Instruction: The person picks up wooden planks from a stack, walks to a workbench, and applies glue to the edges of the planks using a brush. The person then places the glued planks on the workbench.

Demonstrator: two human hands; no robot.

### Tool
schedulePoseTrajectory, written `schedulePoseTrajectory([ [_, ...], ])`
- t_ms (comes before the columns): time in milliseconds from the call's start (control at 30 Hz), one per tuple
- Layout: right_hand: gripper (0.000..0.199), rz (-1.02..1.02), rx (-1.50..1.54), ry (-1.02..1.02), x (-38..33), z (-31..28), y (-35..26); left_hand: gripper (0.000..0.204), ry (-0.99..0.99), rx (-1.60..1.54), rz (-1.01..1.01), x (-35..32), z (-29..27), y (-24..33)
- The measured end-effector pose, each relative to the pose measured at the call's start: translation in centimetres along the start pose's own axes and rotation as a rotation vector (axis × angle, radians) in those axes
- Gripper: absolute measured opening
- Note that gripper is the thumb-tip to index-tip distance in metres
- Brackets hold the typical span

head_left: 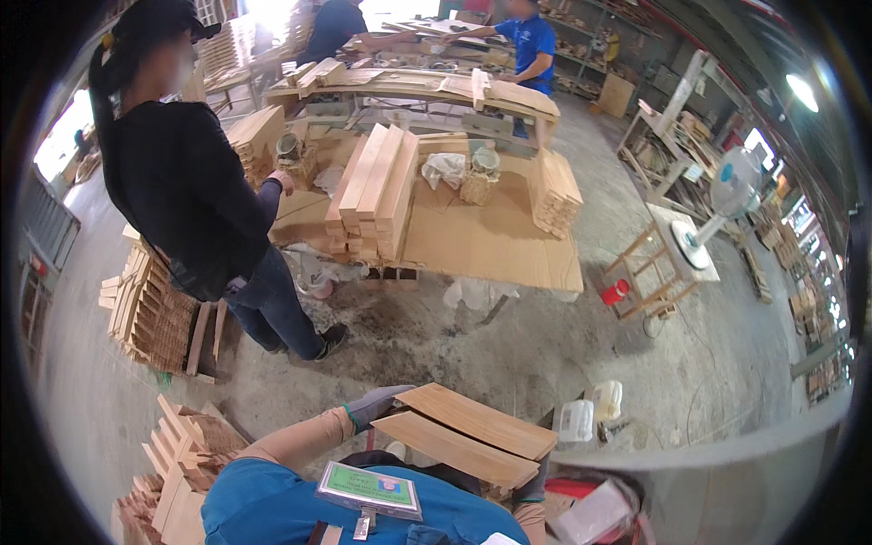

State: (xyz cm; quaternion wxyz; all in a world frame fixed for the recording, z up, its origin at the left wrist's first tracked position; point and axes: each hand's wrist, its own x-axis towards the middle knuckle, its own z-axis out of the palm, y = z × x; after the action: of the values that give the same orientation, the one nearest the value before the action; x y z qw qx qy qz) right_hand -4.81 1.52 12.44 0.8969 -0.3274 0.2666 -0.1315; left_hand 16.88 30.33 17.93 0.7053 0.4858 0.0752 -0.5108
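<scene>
Left hand (375, 406) and right hand (532, 488) touch wooden boards (481, 423) at opposite ends (whether clamped, cannot tell); keep boards level.

far wooden slat (481, 421) + near wooden slat (457, 449) | light brown, flat | raised side by side, narrow gap between

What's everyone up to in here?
The person wearing the camera holds two wooden boards at waist height. The grey-gloved left hand is at their left end; the right hand, partly hidden, is at their right end. Ahead, stacks of wood sit on a cardboard-covered table, with a co-worker in a dark top standing at its left. Two more people are farther back.
</scene>
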Motion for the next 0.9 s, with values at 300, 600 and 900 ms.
schedulePoseTrajectory([
  [300,0.048,0.02,-0.244,-0.067,19.1,1.3,-8.6,0.035,0.067,-0.213,0.099,15.5,0.6,4.8],
  [600,0.056,0.102,-0.206,-0.015,37.8,4.3,-13.0,0.034,0.103,-0.282,0.19,27.2,0.5,14.9],
  [900,0.064,0.136,0.078,0.125,46.7,10.5,-5.4,0.027,0.041,0.171,0.064,40.6,-10.0,30.0],
])
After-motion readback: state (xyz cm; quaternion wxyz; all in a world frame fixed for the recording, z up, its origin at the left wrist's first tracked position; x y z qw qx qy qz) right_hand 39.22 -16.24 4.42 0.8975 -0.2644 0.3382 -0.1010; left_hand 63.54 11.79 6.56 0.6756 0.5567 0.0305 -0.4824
